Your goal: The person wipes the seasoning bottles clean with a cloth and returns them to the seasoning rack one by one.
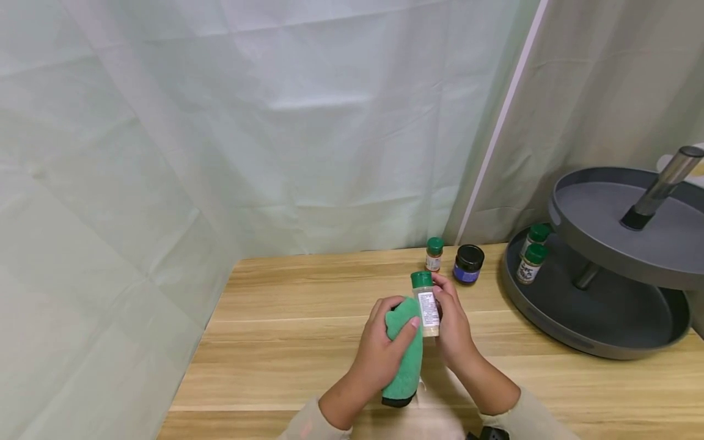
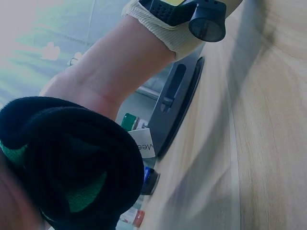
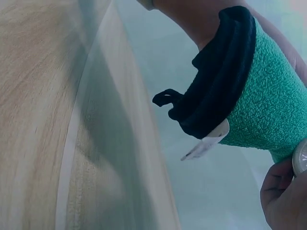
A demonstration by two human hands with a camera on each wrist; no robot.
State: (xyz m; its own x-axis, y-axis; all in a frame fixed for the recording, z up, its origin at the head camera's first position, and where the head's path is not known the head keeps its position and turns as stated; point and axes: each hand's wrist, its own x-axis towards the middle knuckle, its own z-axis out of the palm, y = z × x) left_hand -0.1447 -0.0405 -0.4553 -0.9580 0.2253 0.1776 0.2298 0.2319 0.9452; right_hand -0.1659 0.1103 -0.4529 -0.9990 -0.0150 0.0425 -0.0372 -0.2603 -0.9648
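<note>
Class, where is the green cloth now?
In the head view, the green cloth is low, slightly right of centre, gripped by the left hand, left of the bottle in the right hand.

The left hand (image 1: 376, 351) and right hand (image 1: 453, 324) sit close together, fingers (image 1: 388, 304) curled in a grip.

A black-lidded jar (image 1: 469, 265) stands near a grey two-tier tray (image 1: 621, 324), two green-capped bottles (image 1: 529, 270) on its lower tier
</note>
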